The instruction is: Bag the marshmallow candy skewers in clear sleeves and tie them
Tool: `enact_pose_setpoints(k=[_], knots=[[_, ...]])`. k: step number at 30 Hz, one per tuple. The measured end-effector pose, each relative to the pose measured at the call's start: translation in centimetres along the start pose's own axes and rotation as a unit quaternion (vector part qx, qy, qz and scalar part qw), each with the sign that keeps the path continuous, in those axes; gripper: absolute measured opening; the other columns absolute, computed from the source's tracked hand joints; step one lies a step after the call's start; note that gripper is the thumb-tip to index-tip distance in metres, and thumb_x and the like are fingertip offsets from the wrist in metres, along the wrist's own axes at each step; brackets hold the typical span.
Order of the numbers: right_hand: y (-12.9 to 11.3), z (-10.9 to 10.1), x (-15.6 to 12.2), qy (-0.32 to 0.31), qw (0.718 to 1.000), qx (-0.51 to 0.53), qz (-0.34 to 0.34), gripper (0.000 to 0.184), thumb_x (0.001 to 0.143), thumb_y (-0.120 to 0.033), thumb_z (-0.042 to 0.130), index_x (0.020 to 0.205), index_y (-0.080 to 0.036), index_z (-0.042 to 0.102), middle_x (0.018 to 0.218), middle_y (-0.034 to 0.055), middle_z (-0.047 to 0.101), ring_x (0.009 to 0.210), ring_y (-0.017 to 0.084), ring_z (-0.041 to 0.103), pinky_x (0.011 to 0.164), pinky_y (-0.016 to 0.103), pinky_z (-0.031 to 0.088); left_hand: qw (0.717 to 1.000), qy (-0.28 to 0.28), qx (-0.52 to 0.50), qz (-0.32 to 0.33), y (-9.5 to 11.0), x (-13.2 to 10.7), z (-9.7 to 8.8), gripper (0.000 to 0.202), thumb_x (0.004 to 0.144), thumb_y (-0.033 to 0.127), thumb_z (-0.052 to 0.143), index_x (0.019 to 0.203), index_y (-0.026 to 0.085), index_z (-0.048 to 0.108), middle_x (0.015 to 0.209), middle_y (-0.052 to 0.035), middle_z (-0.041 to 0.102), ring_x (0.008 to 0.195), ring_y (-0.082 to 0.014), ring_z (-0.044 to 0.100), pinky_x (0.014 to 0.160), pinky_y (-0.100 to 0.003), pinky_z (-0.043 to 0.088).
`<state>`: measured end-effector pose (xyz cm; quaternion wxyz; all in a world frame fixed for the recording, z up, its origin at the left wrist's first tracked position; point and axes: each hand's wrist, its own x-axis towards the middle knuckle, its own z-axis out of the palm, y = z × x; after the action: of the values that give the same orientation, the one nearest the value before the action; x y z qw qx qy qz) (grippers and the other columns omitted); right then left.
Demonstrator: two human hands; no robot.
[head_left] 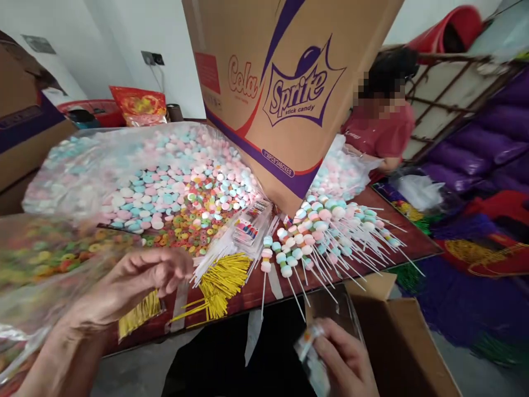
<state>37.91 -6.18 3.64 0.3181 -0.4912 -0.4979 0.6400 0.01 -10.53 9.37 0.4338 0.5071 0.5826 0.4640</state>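
Observation:
My left hand hovers over the left part of the table, its fingers loosely bent and slightly apart with nothing visible in them. Just right of its fingertips lies a pile of yellow twist ties; a second yellow bundle sits below the hand. Low at the right, my right hand grips a small clear plastic wrapper, blurred, with a printed patch near its top. Beyond it, pastel candy skewers on white sticks are heaped at the table edge.
Loose pastel candies and colourful ring candies cover the table behind. A clear plastic box lies near the white sticks. A large carton stands tilted at the centre. An open carton is below right. Another person works behind.

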Motion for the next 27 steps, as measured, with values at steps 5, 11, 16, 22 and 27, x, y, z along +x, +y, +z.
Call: enact_pose_setpoints(k=[5, 11, 16, 22, 27], knots=[[-5.2, 7.7, 4.6, -0.263, 0.962, -0.056, -0.052, 0.044, 0.084, -0.056, 0.065, 0.064, -0.017, 0.059, 0.061, -0.0025, 0.044, 0.058, 0.011, 0.037, 0.055, 0.024, 0.032, 0.993, -0.045, 0.001, 0.108, -0.6, 0.9, 4.7, 0.037, 0.086, 0.038, 0.063, 0.121, 0.027, 0.071, 0.129, -0.0100, 0.067, 0.121, -0.0284, 0.062, 0.102, -0.045, 0.047], [-5.9, 12.3, 9.6, -0.296, 0.952, -0.072, -0.036, 0.039, 0.082, -0.054, 0.065, 0.075, -0.016, 0.066, 0.065, -0.0009, 0.053, 0.060, 0.012, 0.044, 0.056, 0.024, 0.037, 0.995, -0.031, 0.040, 0.084, -3.1, -0.9, 8.3, 0.092, 0.066, 0.025, 0.083, 0.149, 0.032, 0.043, 0.152, -0.0094, 0.046, 0.138, -0.0296, 0.047, 0.108, -0.047, 0.044], [-5.4, 13.7, 12.4, -0.248, 0.940, -0.211, -0.099, 0.039, 0.088, -0.049, 0.057, 0.065, -0.017, 0.063, 0.059, -0.0002, 0.054, 0.057, 0.015, 0.048, 0.057, 0.027, 0.041, 0.991, 0.113, -0.044, 0.063, -5.6, 0.6, 7.8, 0.039, 0.082, 0.023, 0.066, 0.121, 0.026, 0.071, 0.119, -0.0073, 0.073, 0.113, -0.0248, 0.066, 0.101, -0.038, 0.049], [-5.5, 16.0, 16.0, 0.108, 0.776, -0.537, -0.314, 0.033, 0.092, -0.032, 0.056, 0.117, -0.011, 0.063, 0.114, 0.0190, 0.064, 0.104, 0.032, 0.058, 0.092, 0.044, 0.044, 0.907, 0.264, -0.326, -0.028, -5.9, 5.3, 6.8, 0.026, 0.070, 0.038, 0.079, 0.083, 0.016, 0.073, 0.064, 0.0001, 0.066, 0.053, -0.0101, 0.055, 0.057, -0.022, 0.048], [-3.2, 17.4, 18.0, 0.128, 0.714, -0.607, -0.323, 0.056, 0.091, -0.034, 0.059, 0.138, -0.006, 0.047, 0.133, 0.0264, 0.052, 0.121, 0.038, 0.048, 0.101, 0.050, 0.039, 0.846, 0.277, -0.447, -0.084, -6.1, 7.9, 5.6, 0.031, 0.058, 0.029, 0.087, 0.079, 0.015, 0.069, 0.068, -0.0005, 0.068, 0.057, -0.0109, 0.061, 0.060, -0.024, 0.050]])
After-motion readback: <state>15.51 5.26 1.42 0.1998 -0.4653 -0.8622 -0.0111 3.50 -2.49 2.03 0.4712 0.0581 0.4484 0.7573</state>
